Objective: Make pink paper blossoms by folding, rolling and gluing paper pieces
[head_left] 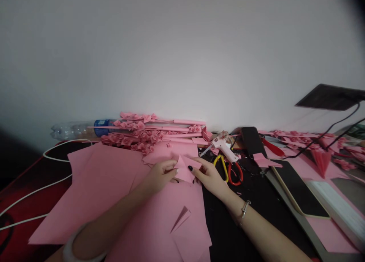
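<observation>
Both hands hold one small folded piece of pink paper (184, 170) above a stack of pink sheets. My left hand (164, 174) pinches its left side between thumb and fingers. My right hand (205, 174), with a dark-nailed thumb on top of the paper, grips the right side. The fingers beneath the paper are mostly hidden. Below the hands, a small folded pink strip (181, 220) lies on the large pink sheets (151, 224). More large pink sheets (99, 178) spread out to the left.
Pink paper flowers (137, 136) on stems lie along the wall beside a plastic bottle (76, 130). A white glue gun (225, 148) and scissors with yellow and red handles (235, 174) sit right of my hands. Phones (302, 188) and a white cable (25, 195) lie farther out.
</observation>
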Demonstrator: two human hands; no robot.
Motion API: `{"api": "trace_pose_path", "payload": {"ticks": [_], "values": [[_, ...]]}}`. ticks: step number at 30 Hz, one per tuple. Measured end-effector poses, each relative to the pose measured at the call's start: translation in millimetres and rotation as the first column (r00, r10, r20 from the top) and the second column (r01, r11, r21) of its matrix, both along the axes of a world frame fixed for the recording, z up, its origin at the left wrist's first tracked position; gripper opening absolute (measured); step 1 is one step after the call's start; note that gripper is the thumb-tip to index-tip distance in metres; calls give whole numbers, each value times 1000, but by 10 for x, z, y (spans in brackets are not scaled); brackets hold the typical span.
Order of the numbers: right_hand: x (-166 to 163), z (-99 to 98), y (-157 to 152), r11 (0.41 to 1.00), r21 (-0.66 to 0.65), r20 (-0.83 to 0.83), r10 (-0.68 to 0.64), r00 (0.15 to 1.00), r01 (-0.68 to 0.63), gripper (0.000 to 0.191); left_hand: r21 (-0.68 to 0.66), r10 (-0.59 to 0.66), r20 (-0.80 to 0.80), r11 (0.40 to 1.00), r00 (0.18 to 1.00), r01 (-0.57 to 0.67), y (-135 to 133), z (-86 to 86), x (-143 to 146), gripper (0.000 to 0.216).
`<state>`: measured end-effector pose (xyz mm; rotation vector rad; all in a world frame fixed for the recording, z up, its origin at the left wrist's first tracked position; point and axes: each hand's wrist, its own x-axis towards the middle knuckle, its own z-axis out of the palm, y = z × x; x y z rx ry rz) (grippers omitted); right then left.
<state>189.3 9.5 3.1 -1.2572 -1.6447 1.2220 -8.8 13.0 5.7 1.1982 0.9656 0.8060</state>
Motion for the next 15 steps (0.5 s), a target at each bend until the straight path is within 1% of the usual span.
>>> {"api": "trace_pose_path", "payload": {"ticks": [2, 4, 7, 9, 13, 15], "values": [[9, -6, 8, 1000, -13, -28, 18, 999, -18, 32, 20, 1, -34, 1000, 999, -1, 1, 12, -16, 19], [25, -20, 25, 998, -45, -93, 50, 994, -54, 29, 26, 15, -57, 1000, 998, -14, 6, 18, -38, 25], [53, -38, 56, 991, -84, -213, 79, 974, -99, 35, 23, 53, -44, 998, 998, -52, 23, 1, -71, 30], [64, -42, 70, 985, -125, -306, 73, 949, -116, 34, 10, 76, -16, 997, 997, -76, 37, -23, -83, 32], [67, -26, 77, 965, -223, -460, 18, 888, -136, 20, -31, 89, 46, 996, 995, -87, 43, -40, -92, 33], [70, -10, 74, 955, -261, -503, -7, 864, -144, 25, -74, 79, 73, 995, 994, -74, 34, -21, -100, 34]]}}
